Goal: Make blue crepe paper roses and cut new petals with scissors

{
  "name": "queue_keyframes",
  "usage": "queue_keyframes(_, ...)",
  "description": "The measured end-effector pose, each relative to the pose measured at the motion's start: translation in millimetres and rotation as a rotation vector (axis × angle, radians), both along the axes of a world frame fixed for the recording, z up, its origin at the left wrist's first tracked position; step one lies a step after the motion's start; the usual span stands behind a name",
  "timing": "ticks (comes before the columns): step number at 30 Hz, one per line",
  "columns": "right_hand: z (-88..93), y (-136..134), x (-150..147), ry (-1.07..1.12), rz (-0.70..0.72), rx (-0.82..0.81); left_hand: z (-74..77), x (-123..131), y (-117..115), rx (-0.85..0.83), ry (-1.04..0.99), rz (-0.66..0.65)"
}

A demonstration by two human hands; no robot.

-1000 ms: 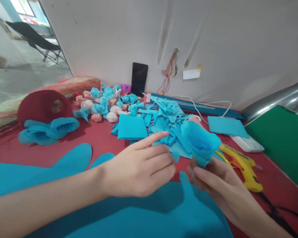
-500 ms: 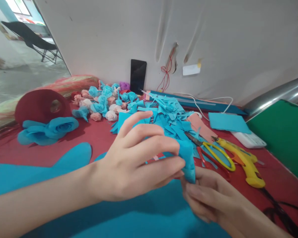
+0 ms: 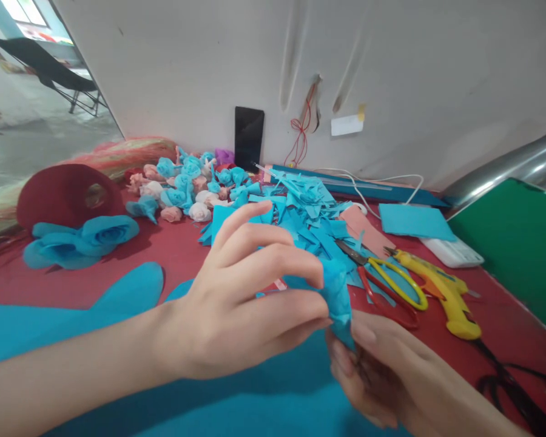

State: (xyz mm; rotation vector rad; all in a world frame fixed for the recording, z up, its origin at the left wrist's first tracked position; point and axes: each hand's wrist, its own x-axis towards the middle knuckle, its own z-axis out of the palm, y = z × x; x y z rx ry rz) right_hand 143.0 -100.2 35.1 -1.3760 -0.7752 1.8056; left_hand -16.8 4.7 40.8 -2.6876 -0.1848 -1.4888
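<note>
Between my two hands is a blue paper flower (image 3: pixel 337 297), its paper creased and gathered toward the bottom. My left hand (image 3: pixel 246 297) is curled round its left side, and the fingers hide part of it. My right hand (image 3: pixel 382 370) pinches the lower end between thumb and fingers. Below both hands lies a large blue sheet (image 3: pixel 255 400). Just beyond them is a heap of blue paper scraps (image 3: pixel 309 206).
Right of my hands lie scissors (image 3: pixel 400 282) with red and yellow handles and a yellow glue gun (image 3: pixel 446 294). Small paper roses (image 3: pixel 177 194) are piled at the back left, near two large blue flowers (image 3: pixel 84 237). A phone (image 3: pixel 249 138) leans on the wall.
The blue paper has become more crumpled and narrower at its lower end. My right hand has turned, its thumb now higher against the paper. The view has shifted slightly.
</note>
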Motion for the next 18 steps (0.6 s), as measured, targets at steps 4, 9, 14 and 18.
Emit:
queue_keyframes(4, -11.1, -0.5, -3.1, 0.014, -0.038, 0.001, -0.7, 1.2, -1.5, 0.014, -0.017, 0.002)
queue_keyframes(9, -10.3, -3.5, -3.5, -0.008, 0.009, 0.046, -0.7, 2.1, -3.9, -0.041, -0.023, -0.006)
queue_keyframes(14, 3.7, -4.5, -5.8, -0.058, -0.023, -0.018, 0.2, 2.6, -8.0, -0.095, 0.001, -0.019)
queue_keyframes(18, -0.9, -6.1, -6.2, -0.078, 0.003, 0.089, -1.9, 3.6, -12.1, -0.134, 0.011, -0.022)
